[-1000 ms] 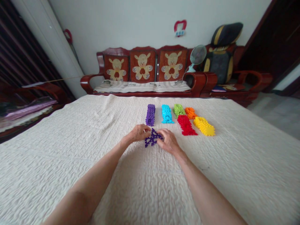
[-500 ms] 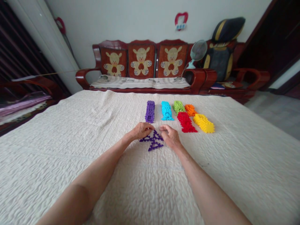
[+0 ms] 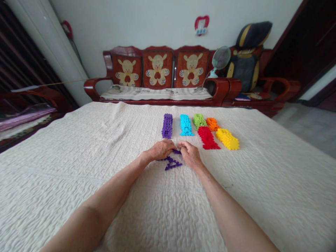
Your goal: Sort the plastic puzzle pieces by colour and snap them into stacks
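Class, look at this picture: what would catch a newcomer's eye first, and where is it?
Probably the bright blocks, with the red block and yellow block beyond the right hand. Next, the purple triangle on the pale quilt, just below the hands. Behind, three bear cushions line the wooden sofa.

Six toothed plastic stacks, each a different colour | at least two flat purple triangular plastic pieces, partly hidden | three square brown bear-patterned cushions | one round pale-green fan
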`<state>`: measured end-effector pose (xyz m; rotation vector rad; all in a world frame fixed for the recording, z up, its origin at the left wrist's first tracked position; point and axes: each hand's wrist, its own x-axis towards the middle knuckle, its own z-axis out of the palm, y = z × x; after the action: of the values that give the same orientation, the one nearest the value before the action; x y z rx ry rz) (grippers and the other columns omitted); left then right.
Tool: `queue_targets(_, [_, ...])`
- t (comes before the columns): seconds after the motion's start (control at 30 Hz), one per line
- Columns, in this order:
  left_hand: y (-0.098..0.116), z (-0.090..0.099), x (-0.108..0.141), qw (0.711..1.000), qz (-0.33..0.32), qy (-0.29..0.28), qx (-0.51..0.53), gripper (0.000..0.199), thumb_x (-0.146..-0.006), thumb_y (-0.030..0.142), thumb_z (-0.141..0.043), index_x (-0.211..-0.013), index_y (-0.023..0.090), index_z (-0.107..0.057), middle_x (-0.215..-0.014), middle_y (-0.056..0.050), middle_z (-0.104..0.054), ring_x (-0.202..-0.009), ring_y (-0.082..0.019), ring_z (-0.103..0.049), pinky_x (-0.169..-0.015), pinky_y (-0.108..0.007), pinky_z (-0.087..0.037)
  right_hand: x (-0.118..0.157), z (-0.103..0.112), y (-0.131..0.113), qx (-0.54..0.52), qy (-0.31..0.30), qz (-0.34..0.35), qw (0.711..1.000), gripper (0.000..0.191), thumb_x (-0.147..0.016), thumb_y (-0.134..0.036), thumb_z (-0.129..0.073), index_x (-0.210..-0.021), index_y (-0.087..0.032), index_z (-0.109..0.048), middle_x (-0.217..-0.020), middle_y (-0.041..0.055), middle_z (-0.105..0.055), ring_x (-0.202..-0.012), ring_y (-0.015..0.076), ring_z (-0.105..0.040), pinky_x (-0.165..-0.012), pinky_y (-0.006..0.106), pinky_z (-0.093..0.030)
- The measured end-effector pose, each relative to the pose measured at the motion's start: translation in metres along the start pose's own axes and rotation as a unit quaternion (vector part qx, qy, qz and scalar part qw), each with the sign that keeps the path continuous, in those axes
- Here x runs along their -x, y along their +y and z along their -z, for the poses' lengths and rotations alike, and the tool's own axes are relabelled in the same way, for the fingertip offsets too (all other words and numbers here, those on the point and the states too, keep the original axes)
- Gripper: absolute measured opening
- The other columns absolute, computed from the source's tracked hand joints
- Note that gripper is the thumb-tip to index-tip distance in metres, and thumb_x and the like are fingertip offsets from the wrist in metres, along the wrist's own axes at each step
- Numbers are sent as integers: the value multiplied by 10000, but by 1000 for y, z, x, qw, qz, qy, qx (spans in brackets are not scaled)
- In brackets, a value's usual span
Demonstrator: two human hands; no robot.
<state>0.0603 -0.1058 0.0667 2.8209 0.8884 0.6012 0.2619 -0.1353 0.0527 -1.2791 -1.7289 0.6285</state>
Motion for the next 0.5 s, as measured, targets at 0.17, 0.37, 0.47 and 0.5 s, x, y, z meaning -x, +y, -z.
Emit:
queue_targets(0.17, [-7,1,3,992,81,57,74,287,-935,182,-438,-989,178,-720,-880,-44,-723,-830,-156,-668,-795,-248,-517,2,3,-5,-18,14,-14,1000,384,-906,-405,-413,-1015,-200,-719,-953,48,-765,-916,213,-694,-891,322,-527])
queue_targets(0.37, [-8,3,3,981,131,66,127,293,-917,197,-470,-1017,182,-745,-915,-26,-754,-853,-152,-693,-792,-222,-518,1,0,1,9,8,-3,1000,296,-818,-331,-522,-1015,-220,-714,-993,40,-766,-940,212,-699,-905,337,-531])
queue_targets(0.47, [-6,4,4,976,154,65,138,298,-913,214,-485,-1051,190,-748,-945,-16,-764,-852,-150,-696,-791,-223,-521,-1,-3,5,25,4,4,1000,286,-773,-262,-549,-1010,-231,-707,-980,32,-768,-916,200,-704,-896,335,-539])
queue_targets(0.5, [-6,4,4,975,160,61,141,291,-903,214,-500,-1052,190,-749,-935,-10,-765,-834,-147,-694,-777,-221,-522,-1,-3,6,28,3,6,1000,285,-773,-250,-550,-1012,-234,-705,-975,29,-768,-906,196,-705,-892,334,-542])
